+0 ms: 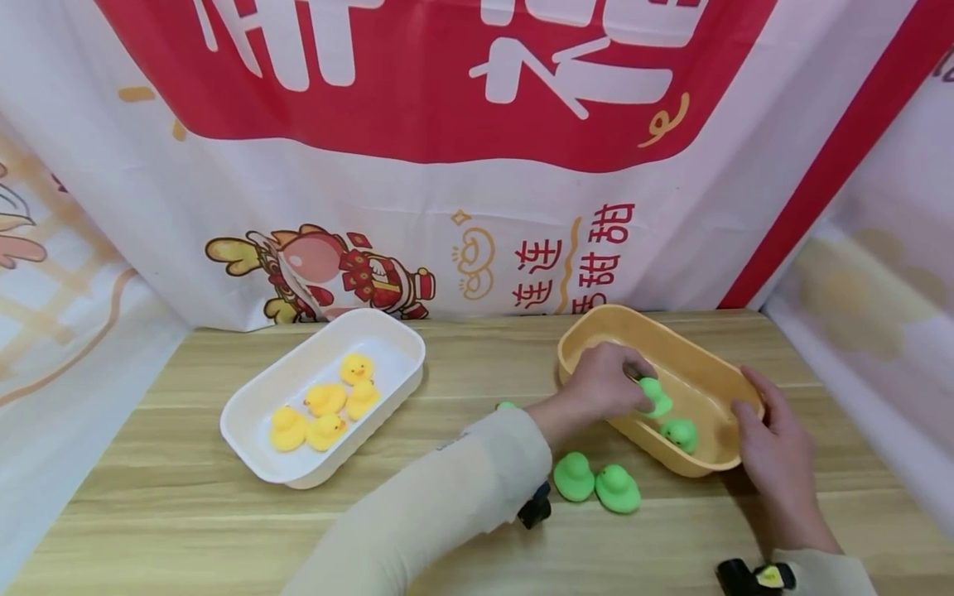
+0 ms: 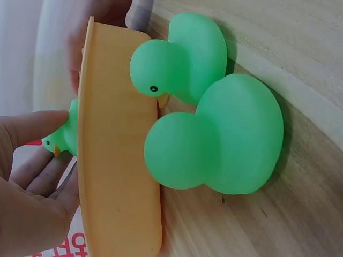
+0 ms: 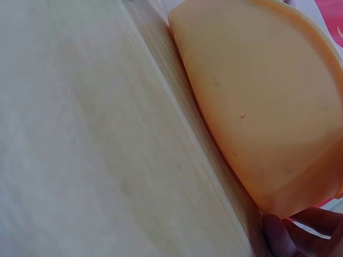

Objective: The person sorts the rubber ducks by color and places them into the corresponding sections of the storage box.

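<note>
My left hand [image 1: 605, 382] reaches over the near side of an orange plastic tub [image 1: 704, 393]. Between thumb and fingers it pinches a small green toy duck [image 1: 654, 397]; the left wrist view shows this duck's head [image 2: 51, 143] above the tub's rim. A second green duck [image 1: 680, 434] lies inside the tub, near its right end. My right hand [image 1: 781, 447] grips the tub's right end, thumb over the rim. On the table just in front of the tub, two more green ducks [image 1: 574, 477] [image 1: 618, 489] sit side by side.
To the left, a white tub [image 1: 257, 473] holds several yellow ducks [image 1: 325, 399]. A bit of another green thing [image 1: 506, 406] shows behind my left sleeve [image 1: 447, 472]. A printed cloth [image 1: 417, 199] hangs along the back of the wooden table [image 1: 164, 513].
</note>
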`<action>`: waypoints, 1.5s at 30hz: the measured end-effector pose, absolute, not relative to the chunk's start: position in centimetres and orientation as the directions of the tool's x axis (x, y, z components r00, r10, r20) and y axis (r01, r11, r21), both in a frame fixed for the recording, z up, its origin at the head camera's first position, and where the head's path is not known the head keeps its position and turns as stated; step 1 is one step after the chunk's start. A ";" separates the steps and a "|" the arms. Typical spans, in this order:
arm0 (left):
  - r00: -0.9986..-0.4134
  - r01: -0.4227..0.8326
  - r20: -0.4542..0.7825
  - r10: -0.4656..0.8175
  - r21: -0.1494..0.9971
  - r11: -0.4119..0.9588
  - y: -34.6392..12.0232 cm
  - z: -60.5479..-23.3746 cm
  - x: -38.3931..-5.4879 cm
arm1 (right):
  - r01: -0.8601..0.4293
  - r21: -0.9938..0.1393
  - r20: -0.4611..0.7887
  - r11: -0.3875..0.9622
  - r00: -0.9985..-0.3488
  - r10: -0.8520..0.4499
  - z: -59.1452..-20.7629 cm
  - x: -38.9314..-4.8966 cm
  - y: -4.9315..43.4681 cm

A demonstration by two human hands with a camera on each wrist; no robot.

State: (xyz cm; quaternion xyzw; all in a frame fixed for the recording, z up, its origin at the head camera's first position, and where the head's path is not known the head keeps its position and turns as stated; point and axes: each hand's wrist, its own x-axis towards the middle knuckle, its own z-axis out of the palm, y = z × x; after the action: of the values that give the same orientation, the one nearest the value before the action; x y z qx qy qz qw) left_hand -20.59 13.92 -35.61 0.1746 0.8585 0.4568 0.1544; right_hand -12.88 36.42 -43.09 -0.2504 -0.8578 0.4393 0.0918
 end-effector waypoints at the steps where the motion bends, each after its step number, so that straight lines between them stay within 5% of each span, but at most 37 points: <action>1: -0.892 0.156 -0.108 0.439 0.838 0.523 14.0 -35.7 -20.6 | 0.347 -0.803 -0.063 0.485 -0.858 0.509 -43.1 -12.9 36.4; 24: -0.898 0.179 -0.137 0.419 0.756 0.630 14.2 -36.1 -21.4 | 0.371 -0.802 -0.068 0.468 -0.835 0.546 -42.9 -12.8 36.3; 45: -0.856 0.402 -0.075 0.511 0.524 0.751 15.5 -37.7 -21.6 | 0.385 -0.796 -0.077 0.468 -0.830 0.552 -43.1 -12.9 36.2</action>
State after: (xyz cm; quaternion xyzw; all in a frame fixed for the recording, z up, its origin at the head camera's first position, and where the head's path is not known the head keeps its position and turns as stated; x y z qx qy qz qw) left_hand -21.57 15.51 -37.71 0.2455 0.9294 0.2537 0.1072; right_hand -12.90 36.24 -43.09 -0.2752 -0.8513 0.4363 0.0957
